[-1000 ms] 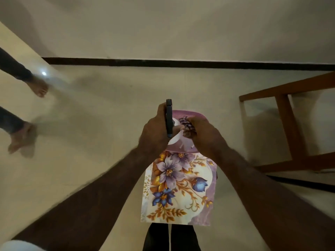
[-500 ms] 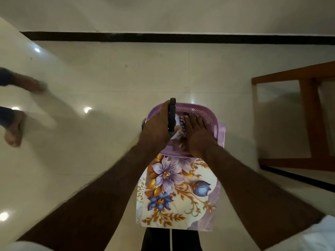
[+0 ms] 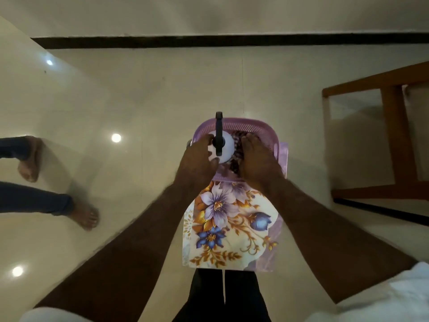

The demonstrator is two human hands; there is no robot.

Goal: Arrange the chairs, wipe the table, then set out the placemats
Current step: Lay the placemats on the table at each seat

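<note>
I look straight down at a purple mesh basket in front of my body. A white spray bottle with a black trigger head stands in its left half, and my left hand grips the bottle, thumb against its near side. My right hand lies with fairly straight fingers on a dark patterned cloth in the basket's right half. Floral placemats stick out from under the basket toward me. How the basket is supported is hidden.
A brown wooden furniture frame stands on the glossy tile floor at the right. Another person's bare feet and trouser legs are at the left. A black skirting line runs along the wall ahead.
The basket has come fully into view under my hands. My right hand went from holding the cloth up to lying flat on it. The other person's feet stepped closer.
</note>
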